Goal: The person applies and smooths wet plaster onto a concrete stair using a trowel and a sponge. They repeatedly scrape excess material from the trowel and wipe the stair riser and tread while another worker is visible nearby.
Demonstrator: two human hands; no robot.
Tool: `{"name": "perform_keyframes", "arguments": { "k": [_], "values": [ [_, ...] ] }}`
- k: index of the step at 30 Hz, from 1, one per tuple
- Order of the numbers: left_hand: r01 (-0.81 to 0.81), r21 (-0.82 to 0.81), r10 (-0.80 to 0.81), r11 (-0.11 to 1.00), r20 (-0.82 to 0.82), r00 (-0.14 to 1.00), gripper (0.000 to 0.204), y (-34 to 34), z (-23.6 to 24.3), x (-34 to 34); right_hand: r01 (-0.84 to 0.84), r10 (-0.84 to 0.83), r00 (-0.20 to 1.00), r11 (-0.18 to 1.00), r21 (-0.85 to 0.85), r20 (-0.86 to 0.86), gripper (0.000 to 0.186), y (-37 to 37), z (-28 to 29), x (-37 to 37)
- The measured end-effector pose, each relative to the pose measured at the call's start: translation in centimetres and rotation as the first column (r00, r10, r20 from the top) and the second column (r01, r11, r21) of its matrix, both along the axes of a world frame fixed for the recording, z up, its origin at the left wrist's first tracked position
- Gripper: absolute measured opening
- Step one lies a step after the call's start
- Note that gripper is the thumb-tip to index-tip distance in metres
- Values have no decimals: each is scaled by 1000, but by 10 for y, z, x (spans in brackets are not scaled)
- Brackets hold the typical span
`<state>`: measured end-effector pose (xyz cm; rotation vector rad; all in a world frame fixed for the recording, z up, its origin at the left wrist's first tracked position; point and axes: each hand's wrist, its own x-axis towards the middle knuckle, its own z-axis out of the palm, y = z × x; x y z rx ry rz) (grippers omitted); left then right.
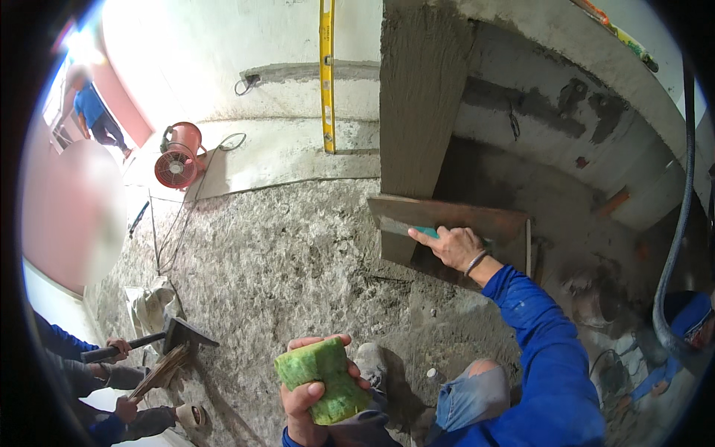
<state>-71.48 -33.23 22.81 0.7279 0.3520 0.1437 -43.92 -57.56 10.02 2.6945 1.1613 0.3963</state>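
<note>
My left hand (304, 402) grips a green sponge (322, 380), worn and block-shaped, at the lower middle. My right hand (460, 249) is closed on the teal handle of a plastering trowel (426, 232), its index finger stretched along it. A broad, brown-grey flat board or blade (477, 215) lies under that hand, across the lower end of a grey plastered column (417, 112). Whether this flat piece belongs to the trowel I cannot tell.
A yellow spirit level (326, 82) stands against the wall. A red blower fan (179, 156) is at the back left. Co-workers' hands at lower left hold a dustpan (185, 334) and a brush (160, 371). A dark hose (681, 223) hangs right, near another person (685, 316).
</note>
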Motion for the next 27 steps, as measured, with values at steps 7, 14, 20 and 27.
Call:
{"name": "perform_keyframes", "arguments": {
  "k": [7, 14, 20, 27],
  "values": [
    [64, 20, -65, 998, 56, 996, 63, 0, -2, 3, -209, 89, 966, 826, 523, 245, 65, 38, 185, 9],
    [130, 31, -131, 991, 29, 991, 63, 14, 2, -5, -204, 169, 979, 736, 645, 117, 64, 7, 178, -82],
    [234, -63, -222, 970, 148, 964, 63, 28, -12, -4, 168, 0, 973, 682, 712, -229, 42, -83, -3, -70],
    [226, -38, -222, 973, 96, 970, 65, 25, -7, 1, 651, 35, 741, 207, 730, -671, 42, -177, -134, -32]
  ]
}}
